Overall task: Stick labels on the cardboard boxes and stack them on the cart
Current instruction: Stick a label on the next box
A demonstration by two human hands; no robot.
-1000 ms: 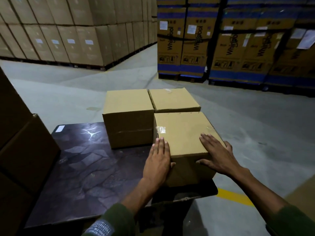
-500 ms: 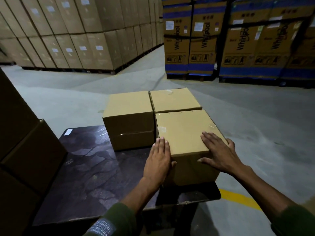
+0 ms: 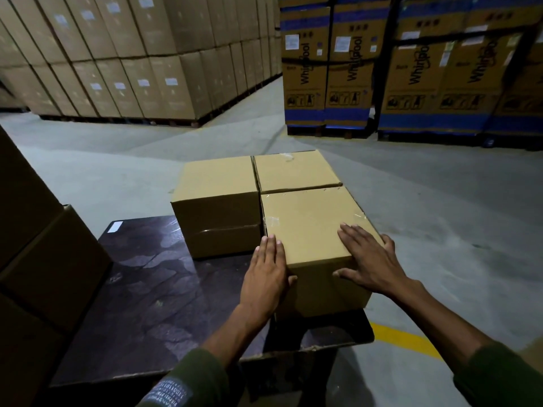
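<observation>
The near box (image 3: 311, 230) sits right of centre in the frame, on the right end of the cart (image 3: 141, 289), its far side tight against a second box (image 3: 295, 170) and its left side against a third box (image 3: 217, 201); together the three fill the cart's far right corner, and the dark deck to lower left lies bare but for a small white slip (image 3: 115, 227) near its upper left corner.

The left hand (image 3: 266, 277) lies flat with fingers together against the box's near left corner, thumb hooked onto the front face; the right hand (image 3: 371, 259) is spread wide over the top near the right edge, thumb down on the front face; neither hand closes around anything, both only press on the cardboard.

By its look the box is plain corrugated board with clear tape glinting along the top seam and at the corners; I judge it stiff at edges and corners and softer in the middle of each panel, so pressure belongs near the corners, where the hands now are. Its weight cannot be told from here (nothing sags or bulges, which hints at a moderate load). The matte board should give bare palms good friction, while the tape strips will be slicker. To lift it, palms on opposite side faces low down, or fingers under the bottom edge, would serve best; to slide it, a flat push on the front face. No label shows on its visible faces.
</observation>
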